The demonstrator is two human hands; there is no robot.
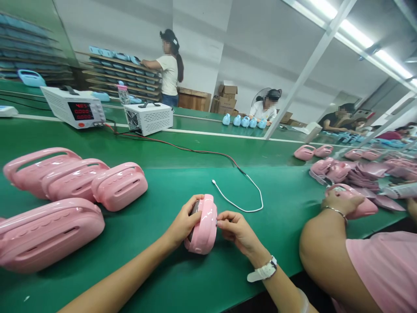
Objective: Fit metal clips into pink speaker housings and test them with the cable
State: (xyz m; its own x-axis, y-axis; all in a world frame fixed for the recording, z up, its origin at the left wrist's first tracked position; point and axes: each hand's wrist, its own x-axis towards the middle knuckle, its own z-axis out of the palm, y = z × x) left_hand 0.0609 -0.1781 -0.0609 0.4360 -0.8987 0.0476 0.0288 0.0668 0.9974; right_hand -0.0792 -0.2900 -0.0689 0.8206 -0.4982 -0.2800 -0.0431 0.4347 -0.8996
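My left hand (186,222) is wrapped round a pink plastic device with a carry handle (206,228), which stands on the green table in front of me. A dark panel shows on its left face, partly behind my fingers. On the device's right side, my right hand (239,230) has thumb and forefinger pinched together, touching or almost touching the shell. Whatever sits between those fingertips is too small to make out. Beyond the device lies a white charging cable (261,200), its plug end loose on the table. Several more pink devices (122,187) stand to the left.
Red and black leads run from the cable to a power supply (76,108) with a red display; beside it stands a white vented box (150,118). At right, a co-worker's hand (342,202) holds another pink device, near piled pink parts (361,176). Blue devices (245,121) stand farther back.
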